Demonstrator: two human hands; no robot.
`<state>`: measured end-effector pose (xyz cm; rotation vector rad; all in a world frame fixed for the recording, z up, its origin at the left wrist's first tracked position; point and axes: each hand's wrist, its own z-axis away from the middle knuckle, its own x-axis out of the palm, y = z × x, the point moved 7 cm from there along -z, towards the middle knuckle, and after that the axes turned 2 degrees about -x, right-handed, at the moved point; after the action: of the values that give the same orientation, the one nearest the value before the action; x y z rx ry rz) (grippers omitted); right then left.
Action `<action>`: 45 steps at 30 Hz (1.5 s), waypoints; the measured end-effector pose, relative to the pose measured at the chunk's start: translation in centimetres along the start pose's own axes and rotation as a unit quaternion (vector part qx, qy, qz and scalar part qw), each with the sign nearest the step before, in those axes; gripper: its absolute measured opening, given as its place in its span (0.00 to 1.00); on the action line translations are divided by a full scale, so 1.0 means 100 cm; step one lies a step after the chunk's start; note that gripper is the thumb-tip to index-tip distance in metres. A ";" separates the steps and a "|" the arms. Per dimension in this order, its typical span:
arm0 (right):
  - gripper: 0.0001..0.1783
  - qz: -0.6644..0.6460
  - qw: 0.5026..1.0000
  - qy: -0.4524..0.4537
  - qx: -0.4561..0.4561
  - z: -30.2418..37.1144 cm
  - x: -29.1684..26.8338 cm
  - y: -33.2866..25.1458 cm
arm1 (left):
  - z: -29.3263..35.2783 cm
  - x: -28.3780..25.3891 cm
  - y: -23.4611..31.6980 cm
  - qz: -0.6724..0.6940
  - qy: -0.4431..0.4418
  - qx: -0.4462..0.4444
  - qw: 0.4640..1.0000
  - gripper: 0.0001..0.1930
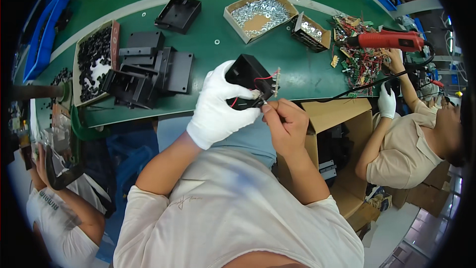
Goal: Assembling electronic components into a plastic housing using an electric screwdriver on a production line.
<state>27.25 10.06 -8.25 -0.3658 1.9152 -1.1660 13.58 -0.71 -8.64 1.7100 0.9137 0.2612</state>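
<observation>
My left hand [213,106], in a white glove, grips an open black plastic box [242,72] just beyond the table's near edge. Its thumb reaches into the opening beside a small pale metal part [256,93]. Thin red wire [264,78] runs out over the box's side to a narrow board with a row of metal contacts [276,81]. My bare right hand [287,124] is closed in a pinch, fingertips at the box's lower right corner, close to a small dark piece [260,102]. What the pinch holds is too small and covered to make out.
Black box parts [153,67] lie stacked left, by a carton of small black pieces [94,64]. Another black box [178,13] and cartons of washers [265,12] stand behind. Right are wired boards [359,59], a hanging red electric screwdriver [389,41] and a co-worker's gloved hand [386,101].
</observation>
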 end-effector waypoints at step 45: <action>0.10 -0.019 0.998 0.058 0.034 -0.197 -0.115 0.123 | -0.004 -0.001 -0.046 0.452 0.029 -0.325 0.830 0.08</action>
<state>20.91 35.12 -8.50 -0.3053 1.9705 -1.2985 11.28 -0.20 -12.56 1.3530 -0.0588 1.1215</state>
